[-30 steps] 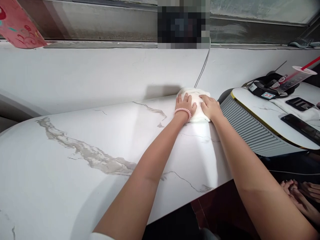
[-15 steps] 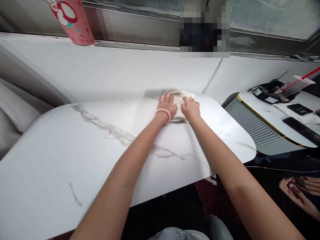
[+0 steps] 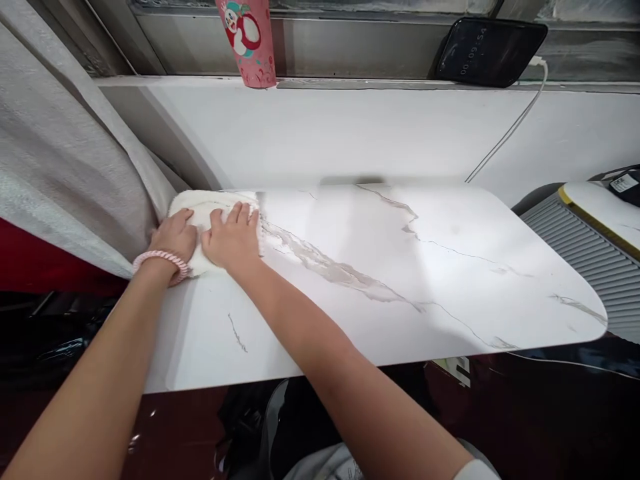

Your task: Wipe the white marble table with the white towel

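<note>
Flat and spread is how each grip is seen: the left hand (image 3: 173,239) and the right hand (image 3: 233,241) are pressed palm-down, side by side, on a white cloth (image 3: 210,212), with nothing closed in the fingers. The cloth is laid on the marble-patterned surface (image 3: 400,267) at its far-left corner, about ten o'clock from the middle of the top. A pink coiled band (image 3: 161,260) is worn on the left wrist. Directly at nine o'clock of the hands a grey curtain (image 3: 65,167) hangs down, its folds just beside the left hand and the cloth's left edge. At twelve o'clock the white wall (image 3: 375,133) rises right behind the surface, topped by a sill on which a pink cup (image 3: 247,41) and a dark phone (image 3: 487,43) are stood; a white cable (image 3: 505,133) is run down from the phone to the back edge. From the cloth toward three o'clock the top lies bare as far as its rounded right end, beside which a ribbed grey unit (image 3: 575,253) is set. The near edge runs at six o'clock, crossed by both forearms.
</note>
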Available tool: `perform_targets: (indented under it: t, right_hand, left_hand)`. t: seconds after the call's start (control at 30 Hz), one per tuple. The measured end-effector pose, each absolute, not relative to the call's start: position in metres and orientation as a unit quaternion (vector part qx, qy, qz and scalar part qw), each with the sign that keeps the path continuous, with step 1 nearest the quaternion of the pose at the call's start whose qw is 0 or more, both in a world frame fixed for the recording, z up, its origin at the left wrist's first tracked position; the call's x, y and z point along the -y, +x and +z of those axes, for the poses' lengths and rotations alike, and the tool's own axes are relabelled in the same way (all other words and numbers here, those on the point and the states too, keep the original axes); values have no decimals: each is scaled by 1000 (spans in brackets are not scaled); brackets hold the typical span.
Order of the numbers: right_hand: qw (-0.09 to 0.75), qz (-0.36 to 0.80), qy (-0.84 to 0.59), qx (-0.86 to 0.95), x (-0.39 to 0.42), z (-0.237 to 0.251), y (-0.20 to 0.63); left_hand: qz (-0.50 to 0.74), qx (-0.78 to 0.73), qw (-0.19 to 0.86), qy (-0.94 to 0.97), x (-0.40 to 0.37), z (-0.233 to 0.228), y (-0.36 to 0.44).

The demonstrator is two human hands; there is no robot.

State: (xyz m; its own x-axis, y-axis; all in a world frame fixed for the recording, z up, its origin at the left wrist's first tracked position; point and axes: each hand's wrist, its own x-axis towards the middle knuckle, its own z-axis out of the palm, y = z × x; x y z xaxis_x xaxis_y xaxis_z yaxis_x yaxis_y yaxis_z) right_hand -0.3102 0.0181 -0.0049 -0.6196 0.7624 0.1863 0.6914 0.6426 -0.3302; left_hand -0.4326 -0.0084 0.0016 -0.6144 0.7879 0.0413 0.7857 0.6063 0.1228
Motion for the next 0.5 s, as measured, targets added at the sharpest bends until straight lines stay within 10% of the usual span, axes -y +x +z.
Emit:
perform_targets:
  t: [0.5]
  right_hand:
    - [81,151,-472,865,-103,42,-214]
  left_hand:
    - [75,-854,47,513,-51,12,-283]
